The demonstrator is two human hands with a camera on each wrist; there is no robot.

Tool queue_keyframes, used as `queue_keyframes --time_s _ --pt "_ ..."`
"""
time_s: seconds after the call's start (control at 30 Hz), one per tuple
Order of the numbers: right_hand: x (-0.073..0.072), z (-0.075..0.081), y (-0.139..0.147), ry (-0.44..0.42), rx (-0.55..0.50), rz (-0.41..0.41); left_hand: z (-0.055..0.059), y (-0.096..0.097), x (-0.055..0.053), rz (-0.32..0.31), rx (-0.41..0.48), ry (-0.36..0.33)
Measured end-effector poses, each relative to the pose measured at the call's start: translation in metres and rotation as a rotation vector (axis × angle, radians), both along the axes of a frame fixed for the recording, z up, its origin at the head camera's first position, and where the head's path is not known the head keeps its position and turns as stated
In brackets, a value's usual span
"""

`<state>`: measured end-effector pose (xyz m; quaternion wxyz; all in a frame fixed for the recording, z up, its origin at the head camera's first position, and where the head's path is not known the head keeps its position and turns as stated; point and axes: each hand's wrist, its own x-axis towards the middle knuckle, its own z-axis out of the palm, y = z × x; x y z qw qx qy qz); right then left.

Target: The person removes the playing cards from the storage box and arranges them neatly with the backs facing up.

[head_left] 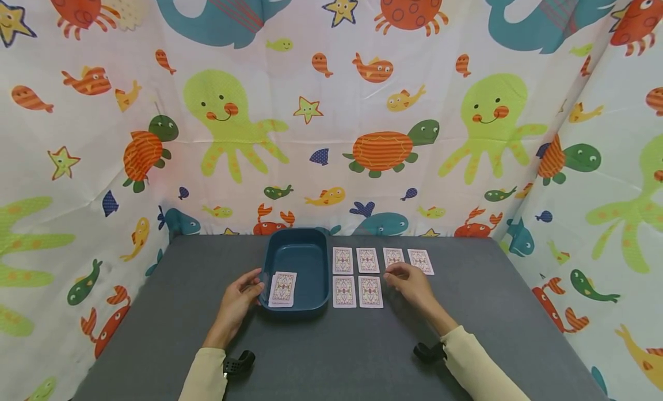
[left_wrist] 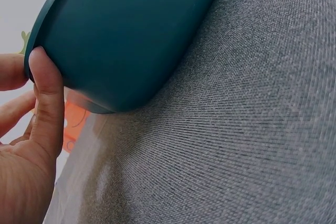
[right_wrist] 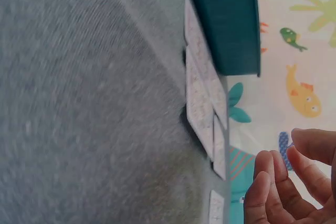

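My left hand [head_left: 238,302] is at the left side of a dark teal plastic tub [head_left: 305,263]. In the left wrist view, its thumb and a finger pinch the tub's rim [left_wrist: 35,30]. Face-down playing cards [head_left: 282,289] lie stacked loosely inside the tub. Two rows of face-down cards lie right of it: several in the back row [head_left: 342,260], two in the front row [head_left: 370,292]. Beside the front row's right end hovers my right hand [head_left: 411,287], partly covering one back-row card [head_left: 393,255]. Its fingers [right_wrist: 281,184] are loosely bent, with no card visible between them.
The grey tabletop [head_left: 331,355] ends at the back against a white curtain [head_left: 331,102] printed with sea animals. More of this curtain hangs on both sides. A dark strap with a camera [head_left: 239,363] is on each wrist.
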<state>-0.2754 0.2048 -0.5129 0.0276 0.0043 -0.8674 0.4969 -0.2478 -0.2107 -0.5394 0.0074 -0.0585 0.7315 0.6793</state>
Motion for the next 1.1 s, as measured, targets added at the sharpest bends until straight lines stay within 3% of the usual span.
queue_keyframes --time_s 0.53,1.1 --pt "0.018 0.027 -0.02 0.028 -0.047 0.06 -0.002 0.0 -0.001 0.009 -0.013 -0.02" --pt "0.022 0.028 -0.055 0.05 -0.134 0.16 -0.002 0.002 -0.001 0.027 -0.032 -0.011"
